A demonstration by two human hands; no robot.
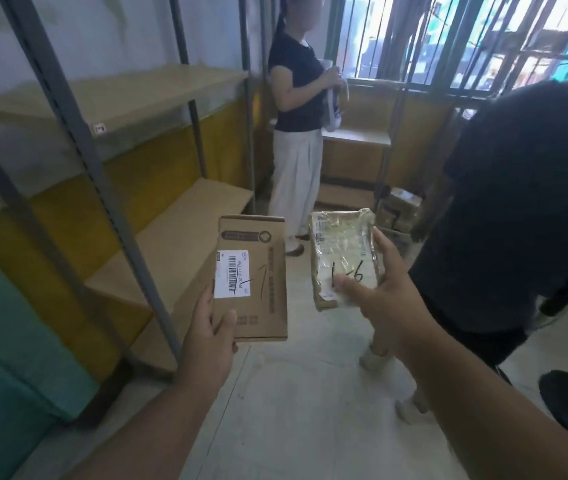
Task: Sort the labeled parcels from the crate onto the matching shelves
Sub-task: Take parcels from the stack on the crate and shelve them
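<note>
1. We hold two parcels out in front of us, one in each hand, above a pale floor (303, 393).
2. Our left hand (206, 334) grips a flat cardboard box (254, 282) at its lower left corner, the thumb clamped on the front face and the fingers hidden behind. The box stands nearly upright.
3. The box carries a white barcode label (232, 273) with a handwritten mark running from it onto the cardboard; it reads something like "1-7", though we cannot be sure.
4. Our right hand (379, 289) grips a parcel wrapped in clear tape (344, 254) along its right edge and lower end. The thumb presses on the front; the fingers curl round the edge.
5. This parcel bears a handwritten "1-6" just above the thumb.
6. The two parcels sit side by side, near each other but not touching.
7. To our left stands a metal shelf rack (95, 161) with wooden boards.
8. Ahead, a person in a dark top and white trousers (296, 133) stands by a barred window (448, 39), holding something we cannot make out.
9. On our right, close by, stands a second person in dark clothes (518, 202).
10. Cardboard boxes (396, 213) lie stacked on the floor under the window.
</note>
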